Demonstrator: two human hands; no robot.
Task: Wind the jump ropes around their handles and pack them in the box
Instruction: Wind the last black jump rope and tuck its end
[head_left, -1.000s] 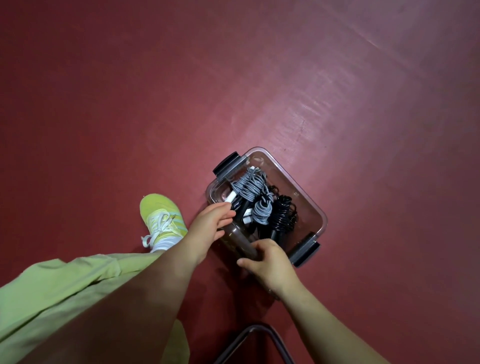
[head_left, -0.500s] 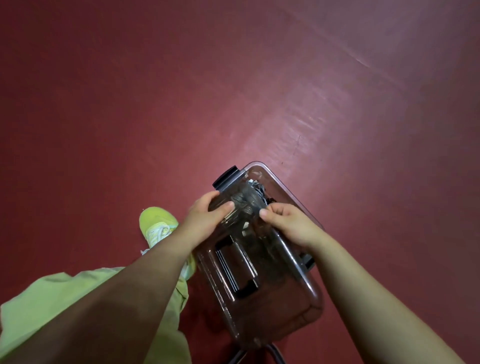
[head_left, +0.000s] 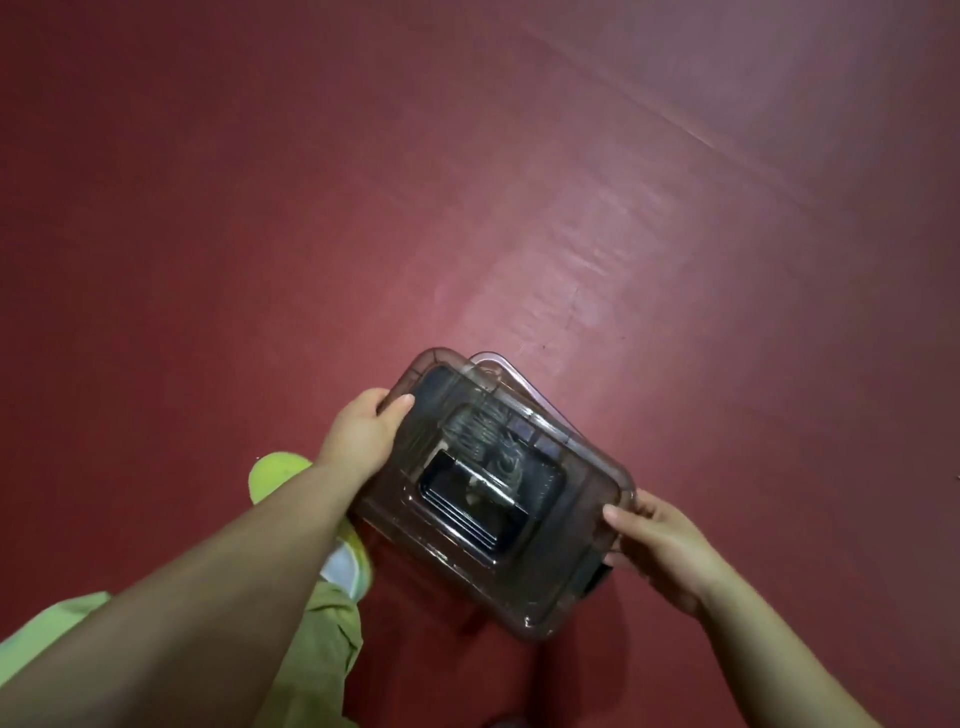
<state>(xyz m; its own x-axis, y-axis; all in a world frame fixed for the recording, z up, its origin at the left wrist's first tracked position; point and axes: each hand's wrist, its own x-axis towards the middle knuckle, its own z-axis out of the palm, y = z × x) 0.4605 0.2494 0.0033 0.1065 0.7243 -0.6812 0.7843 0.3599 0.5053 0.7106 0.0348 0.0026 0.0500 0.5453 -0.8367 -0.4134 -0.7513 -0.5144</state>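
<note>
Holding a see-through lid (head_left: 545, 561) over the box (head_left: 524, 387), the person is getting ready to close it. On the left, a green shoe (head_left: 272, 475) and green trousers (head_left: 322, 623) are showing on the red floor (head_left: 260, 208). Next, the left hand (head_left: 358, 441) is gripping the lid's far left edge, with the thumb curled on top. In the middle, the jump ropes (head_left: 480, 434) are lying wound up inside the box — they are showing through the lid as grey and black coils. On the right, the right hand (head_left: 657, 545) is clamping the lid's near right corner, fingers wrapped round the edge.

A second ago the box was open and both hands were at its rim. Now the lid is sitting over it, a bit crooked, with the box's far corner peeking out. So the packing is looking done — the lid likely needs sliding straight and pressing down.
</note>
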